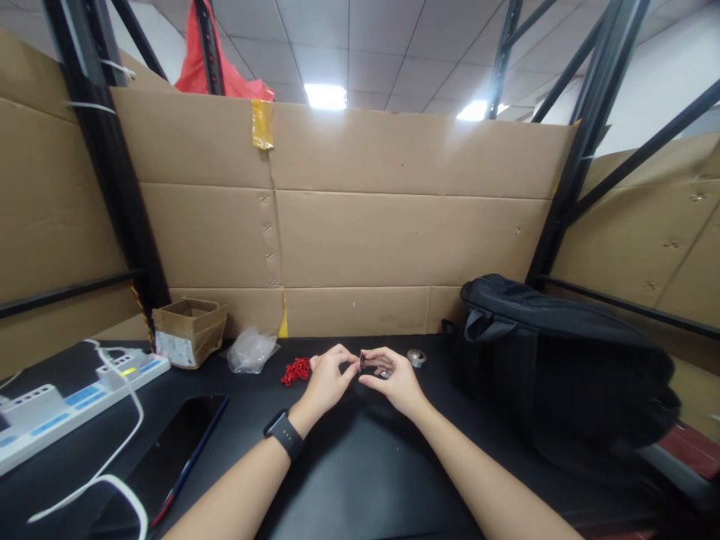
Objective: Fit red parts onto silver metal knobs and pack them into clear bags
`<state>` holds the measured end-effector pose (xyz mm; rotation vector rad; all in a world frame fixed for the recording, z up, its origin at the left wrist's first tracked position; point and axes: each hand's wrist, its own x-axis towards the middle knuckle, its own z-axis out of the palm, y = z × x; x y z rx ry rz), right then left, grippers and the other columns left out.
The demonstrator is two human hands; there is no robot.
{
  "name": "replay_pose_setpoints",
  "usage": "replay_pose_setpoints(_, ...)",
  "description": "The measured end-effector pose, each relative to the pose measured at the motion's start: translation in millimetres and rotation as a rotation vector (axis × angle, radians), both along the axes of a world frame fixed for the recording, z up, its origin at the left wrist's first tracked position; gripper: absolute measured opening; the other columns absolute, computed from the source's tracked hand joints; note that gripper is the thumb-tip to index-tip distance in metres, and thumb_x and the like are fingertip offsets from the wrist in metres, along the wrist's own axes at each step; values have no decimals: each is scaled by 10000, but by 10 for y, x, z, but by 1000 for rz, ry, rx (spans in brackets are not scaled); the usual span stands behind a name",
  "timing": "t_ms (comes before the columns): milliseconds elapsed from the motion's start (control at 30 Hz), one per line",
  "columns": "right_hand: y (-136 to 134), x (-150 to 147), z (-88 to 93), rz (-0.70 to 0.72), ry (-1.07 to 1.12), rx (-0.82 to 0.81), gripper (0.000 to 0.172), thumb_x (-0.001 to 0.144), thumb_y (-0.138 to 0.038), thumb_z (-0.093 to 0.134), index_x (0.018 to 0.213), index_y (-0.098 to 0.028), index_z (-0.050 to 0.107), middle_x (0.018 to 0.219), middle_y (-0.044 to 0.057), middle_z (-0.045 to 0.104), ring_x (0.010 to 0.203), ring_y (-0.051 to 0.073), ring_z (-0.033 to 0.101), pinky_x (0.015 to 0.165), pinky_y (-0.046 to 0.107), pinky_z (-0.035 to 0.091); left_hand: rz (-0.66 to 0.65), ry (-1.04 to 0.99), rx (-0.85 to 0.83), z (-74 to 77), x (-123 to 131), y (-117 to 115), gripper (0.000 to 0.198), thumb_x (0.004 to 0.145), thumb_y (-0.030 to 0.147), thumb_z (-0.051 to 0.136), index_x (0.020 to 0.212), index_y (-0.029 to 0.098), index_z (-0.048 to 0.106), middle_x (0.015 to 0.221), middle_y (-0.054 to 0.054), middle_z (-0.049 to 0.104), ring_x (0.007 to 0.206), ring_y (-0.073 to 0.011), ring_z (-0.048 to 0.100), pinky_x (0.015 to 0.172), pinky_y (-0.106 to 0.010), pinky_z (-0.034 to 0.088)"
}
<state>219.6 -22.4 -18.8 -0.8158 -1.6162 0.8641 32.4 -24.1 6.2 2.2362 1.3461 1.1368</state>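
Observation:
My left hand (331,381), with a dark watch (284,433) on its wrist, pinches a small dark, shiny flat piece (361,365) between thumb and fingers. Facing it, my right hand (398,381) curves its index finger and thumb around the piece's upper and lower edges. What exactly the piece is, I cannot make out. Something small and silvery shows behind the right fingers, mostly hidden. Just left of my left hand lies a heap of red cord or chain (295,371). A silvery roll (416,358) sits on the black table (360,480) beyond my right hand.
A crumpled clear plastic bag (251,351) and an open cardboard box (191,330) stand at the back left. Nearer are a white power strip (84,401) with cables and a dark phone or tablet (174,450). A black backpack (562,375) fills the right side; cardboard walls (360,240) enclose the back.

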Motion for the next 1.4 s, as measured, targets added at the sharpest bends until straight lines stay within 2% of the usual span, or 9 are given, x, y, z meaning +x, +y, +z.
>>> replay_pose_setpoints(167, -4, 17, 7, -32, -27, 30, 423, 650, -323, 862, 1014, -227, 671, 1167, 102, 723, 1027, 272, 705, 785, 359, 535, -32, -42, -35, -53, 5, 31, 256, 909, 381, 558, 894, 243, 773, 924, -31, 700, 861, -192, 641, 769, -301, 424)
replay_pose_setpoints(300, -1, 36, 6, -46, -56, 35, 357, 656, -315, 856, 960, -226, 690, 1197, 96, 712, 1027, 265, 702, 794, 354, 531, -72, -90, -3, -98, 22, 38, 226, 914, 346, 557, 902, 263, 768, 921, -17, 694, 881, -183, 641, 796, -299, 423)
replay_pose_setpoints(567, 47, 31, -45, 9, 24, -44, 334, 639, -337, 877, 879, -201, 688, 1165, 99, 718, 943, 255, 725, 744, 333, 560, 32, 23, 63, -57, 75, -11, 179, 894, 320, 590, 842, 269, 754, 942, -24, 693, 972, -218, 607, 833, -366, 370)
replay_pose_setpoints(733, 35, 52, -11, 24, -14, 0, 182, 815, -366, 737, 900, -206, 723, 1163, 93, 699, 924, 220, 711, 844, 363, 557, 7, -15, 40, -42, 49, 1, 193, 898, 334, 587, 814, 258, 742, 952, -23, 694, 965, -210, 615, 851, -352, 395)
replay_pose_setpoints(867, 16, 75, 24, -83, -185, 131, 106, 877, -308, 657, 868, -211, 701, 1094, 76, 667, 924, 203, 663, 800, 338, 534, -57, 24, 24, -54, 14, 25, 186, 900, 373, 588, 863, 267, 736, 987, -27, 701, 992, -217, 611, 874, -356, 401)
replay_pose_setpoints(1067, 14, 132, 50, -255, -513, 268, 71, 880, -182, 619, 829, -217, 653, 1097, 61, 603, 1069, 228, 552, 991, 412, 416, 26, 86, 14, -87, -91, 83, 247, 960, 358, 473, 1083, 298, 679, 1157, -33, 674, 1125, -234, 561, 934, -409, 373)
replay_pose_setpoints(1233, 25, 170, 38, -257, -548, 293, 90, 906, -168, 585, 857, -225, 634, 1068, 50, 597, 1037, 212, 537, 966, 380, 422, -156, 198, 35, -118, -55, 33, 260, 917, 428, 553, 1116, 323, 683, 1212, -37, 658, 1152, -252, 539, 978, -431, 356)
replay_pose_setpoints(1333, 68, 181, -5, -317, -603, 283, 85, 889, -169, 602, 833, -226, 631, 1045, 52, 601, 1005, 223, 536, 935, 385, 430, -189, 245, 49, -147, -13, 10, 239, 933, 314, 516, 1109, 316, 676, 1169, -39, 683, 1129, -237, 557, 967, -421, 364)
replay_pose_setpoints(1400, 106, 172, -38, -372, -644, 260, 90, 878, -167, 609, 810, -225, 625, 1035, 56, 605, 989, 233, 538, 910, 390, 431, -216, 280, 60, -181, -9, 24, 293, 935, 222, 474, 1124, 330, 670, 1185, -28, 688, 1160, -225, 553, 985, -422, 358)
